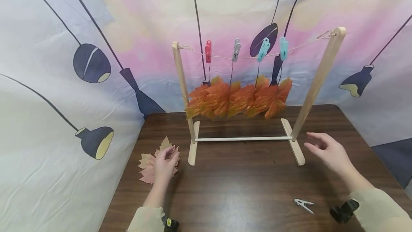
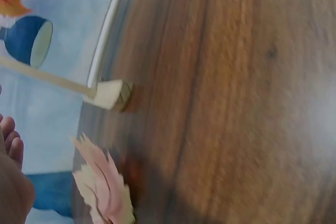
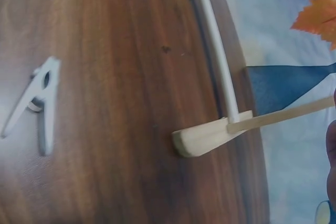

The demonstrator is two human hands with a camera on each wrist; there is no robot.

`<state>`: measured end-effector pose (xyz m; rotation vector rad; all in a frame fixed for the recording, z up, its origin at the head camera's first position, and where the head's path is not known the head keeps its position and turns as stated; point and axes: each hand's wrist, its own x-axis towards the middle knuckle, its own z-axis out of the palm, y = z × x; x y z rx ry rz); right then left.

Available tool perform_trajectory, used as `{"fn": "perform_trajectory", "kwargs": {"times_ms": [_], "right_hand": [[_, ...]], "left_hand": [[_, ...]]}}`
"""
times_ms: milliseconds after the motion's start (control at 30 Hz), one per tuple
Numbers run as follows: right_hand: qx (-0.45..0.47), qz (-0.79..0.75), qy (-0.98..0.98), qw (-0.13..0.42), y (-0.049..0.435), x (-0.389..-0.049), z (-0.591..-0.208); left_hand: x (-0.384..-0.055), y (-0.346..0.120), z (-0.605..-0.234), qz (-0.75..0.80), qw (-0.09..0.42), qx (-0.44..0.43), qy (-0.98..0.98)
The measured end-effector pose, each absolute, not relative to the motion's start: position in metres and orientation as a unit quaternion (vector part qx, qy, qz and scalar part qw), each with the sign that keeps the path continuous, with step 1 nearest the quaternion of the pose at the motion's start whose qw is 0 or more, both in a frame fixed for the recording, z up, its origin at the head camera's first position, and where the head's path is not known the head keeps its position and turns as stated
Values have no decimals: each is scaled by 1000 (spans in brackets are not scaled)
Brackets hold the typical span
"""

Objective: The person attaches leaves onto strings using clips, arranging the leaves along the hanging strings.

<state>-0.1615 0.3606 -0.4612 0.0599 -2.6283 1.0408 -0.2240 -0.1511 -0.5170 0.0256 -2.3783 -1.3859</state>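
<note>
My left hand (image 1: 165,167) hovers over a pale pink-and-yellow maple leaf (image 1: 147,172) on the table, its fingers loosely bent. In the left wrist view a gap shows between that hand and the leaf (image 2: 105,184). My right hand (image 1: 333,156) is raised beside the right foot of a wooden rack (image 1: 317,85), thumb and fingers apart, holding nothing. A grey clothespin (image 1: 302,204) lies on the table below it. Orange maple leaves (image 1: 239,97) hang from the rack's string by a red clothespin (image 1: 208,51), a grey clothespin (image 1: 236,50) and two light-blue clothespins (image 1: 264,49).
The rack's white crossbar (image 1: 243,139) joins its two wooden feet on the dark brown table (image 1: 231,185). Behind stands a pastel cloth backdrop (image 1: 141,20) printed with dark lamps. Black cameras (image 1: 344,211) are strapped at both wrists.
</note>
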Motion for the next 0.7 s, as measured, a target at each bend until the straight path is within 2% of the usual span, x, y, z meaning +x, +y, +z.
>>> {"fn": "perform_trajectory", "kwargs": {"times_ms": [233,433,700], "right_hand": [[34,325,-938,119,361,-151,-485],[73,318,-943,61,358,-138,-506],[162,315,-930,-99,368,-131,-526]], "left_hand": [[-211,-172,-530,-460,182,61,-867],[-199,-182,-543,-424,191,73,-882],[-191,-191,-558,-391,181,87,-898]]}}
